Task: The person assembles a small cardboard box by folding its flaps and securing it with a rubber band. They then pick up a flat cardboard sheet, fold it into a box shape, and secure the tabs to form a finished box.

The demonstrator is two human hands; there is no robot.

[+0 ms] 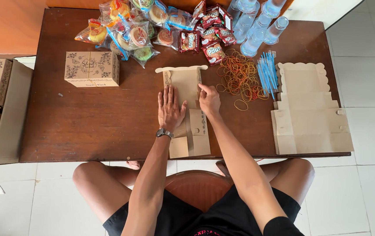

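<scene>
Left hand (170,110) flat, fingers (169,94) spread open and pressing down on a flat, unfolded brown cardboard box blank (187,109) with a scalloped top flap. Right hand (209,100) just beside it on the same blank, fingers (202,88) curled and pinching along a fold at its right edge. Silver wristwatch (164,133) on the left wrist. Blank lying at the middle of the dark brown wooden desk (87,122), its lower end reaching the near edge. Just right of the right fingers, a loose heap of orange and yellow rubber bands (239,78), then a bundle of blue straws (267,74). Farther right, a stack of more flat brown blanks (309,113). Left of the left fingers, well apart, a finished brown printed box (92,69). Beyond the fingers, at the far edge, clear bags of colourful cakes (126,30), red snack packets (209,35) and clear plastic water cups (257,24).
</scene>
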